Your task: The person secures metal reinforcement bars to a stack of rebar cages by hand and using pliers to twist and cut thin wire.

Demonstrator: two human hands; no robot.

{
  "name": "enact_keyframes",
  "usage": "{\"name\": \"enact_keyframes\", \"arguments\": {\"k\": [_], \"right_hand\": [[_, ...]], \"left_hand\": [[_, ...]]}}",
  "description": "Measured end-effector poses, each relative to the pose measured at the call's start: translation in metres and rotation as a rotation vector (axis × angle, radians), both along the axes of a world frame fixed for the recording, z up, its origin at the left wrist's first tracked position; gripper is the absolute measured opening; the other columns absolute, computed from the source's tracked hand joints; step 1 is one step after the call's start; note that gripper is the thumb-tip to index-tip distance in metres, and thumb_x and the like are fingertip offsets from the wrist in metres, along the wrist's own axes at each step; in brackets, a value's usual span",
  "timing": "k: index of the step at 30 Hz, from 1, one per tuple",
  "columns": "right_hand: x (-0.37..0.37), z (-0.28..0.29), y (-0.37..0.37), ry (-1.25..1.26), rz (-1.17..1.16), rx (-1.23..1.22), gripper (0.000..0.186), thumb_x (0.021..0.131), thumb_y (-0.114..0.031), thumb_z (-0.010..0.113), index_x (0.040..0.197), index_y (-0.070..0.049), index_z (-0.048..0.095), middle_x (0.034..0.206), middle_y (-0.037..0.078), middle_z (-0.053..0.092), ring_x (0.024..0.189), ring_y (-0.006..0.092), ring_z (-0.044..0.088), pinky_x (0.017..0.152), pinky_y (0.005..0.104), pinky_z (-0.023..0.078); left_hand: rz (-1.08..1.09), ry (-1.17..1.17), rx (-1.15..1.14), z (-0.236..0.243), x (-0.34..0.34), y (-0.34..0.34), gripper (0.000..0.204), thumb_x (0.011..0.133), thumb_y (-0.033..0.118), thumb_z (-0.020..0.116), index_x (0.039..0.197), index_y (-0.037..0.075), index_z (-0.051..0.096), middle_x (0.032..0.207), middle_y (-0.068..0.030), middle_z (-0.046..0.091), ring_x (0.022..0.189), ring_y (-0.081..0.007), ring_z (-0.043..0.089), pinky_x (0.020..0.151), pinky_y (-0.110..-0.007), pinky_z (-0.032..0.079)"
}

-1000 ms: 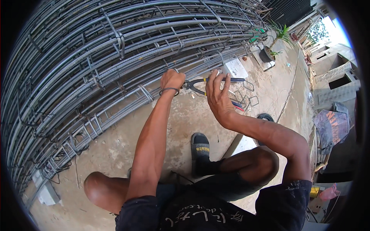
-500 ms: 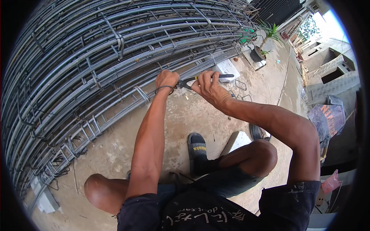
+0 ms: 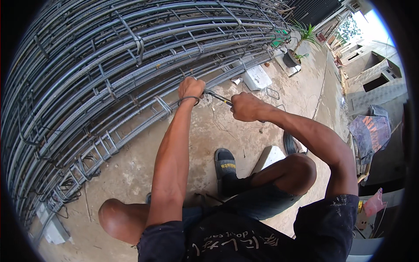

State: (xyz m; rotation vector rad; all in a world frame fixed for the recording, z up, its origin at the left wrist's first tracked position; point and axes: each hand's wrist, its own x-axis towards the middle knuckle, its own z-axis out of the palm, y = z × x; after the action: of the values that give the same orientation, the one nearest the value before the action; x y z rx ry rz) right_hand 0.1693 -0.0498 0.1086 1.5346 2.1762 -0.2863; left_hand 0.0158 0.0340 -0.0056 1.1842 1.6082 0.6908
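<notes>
My left hand, a dark band round its wrist, is closed at the lowest bundle of rebar; what its fingers grip is hidden. Beside it are the jaws of long pliers with dark, yellow-marked handles. My right hand is wrapped round those handles, which point down and to the right. Thin wires and bent square steel ties lie on the concrete by the hands.
Stacked rebar cages fill the upper left. White blocks lie on the concrete. A potted plant stands upper right, a dark wire coil by my knee. Blockwork and a printed sheet are at the right.
My right hand has closed round the plier handles and moved downward, swinging them from level to slanting down-right. My left hand stays at the rebar.
</notes>
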Motion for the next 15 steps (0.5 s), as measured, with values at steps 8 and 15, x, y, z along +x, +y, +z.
{"name": "enact_keyframes", "arguments": {"k": [8, 15], "right_hand": [[0.062, -0.015, 0.052, 0.267, 0.222, -0.108, 0.016, 0.077, -0.007, 0.056, 0.091, 0.001, 0.056, 0.074, 0.021, 0.062, 0.072, 0.0399, 0.061, 0.065, 0.0461, 0.046], [0.087, -0.053, 0.093, 0.391, 0.367, -0.111, 0.027, 0.071, 0.000, 0.056, 0.098, 0.000, 0.054, 0.072, 0.025, 0.059, 0.076, 0.0435, 0.058, 0.066, 0.0499, 0.043]], "left_hand": [[-0.030, 0.024, 0.035, 0.002, 0.004, -0.003, 0.028, 0.073, 0.024, 0.056, 0.063, 0.000, 0.066, 0.062, -0.0126, 0.066, 0.075, -0.0274, 0.067, 0.077, -0.037, 0.049], [-0.044, 0.082, 0.004, 0.007, -0.003, -0.008, 0.037, 0.086, 0.030, 0.062, 0.069, -0.002, 0.067, 0.058, -0.0104, 0.065, 0.049, -0.0179, 0.057, 0.053, -0.033, 0.045]]}}
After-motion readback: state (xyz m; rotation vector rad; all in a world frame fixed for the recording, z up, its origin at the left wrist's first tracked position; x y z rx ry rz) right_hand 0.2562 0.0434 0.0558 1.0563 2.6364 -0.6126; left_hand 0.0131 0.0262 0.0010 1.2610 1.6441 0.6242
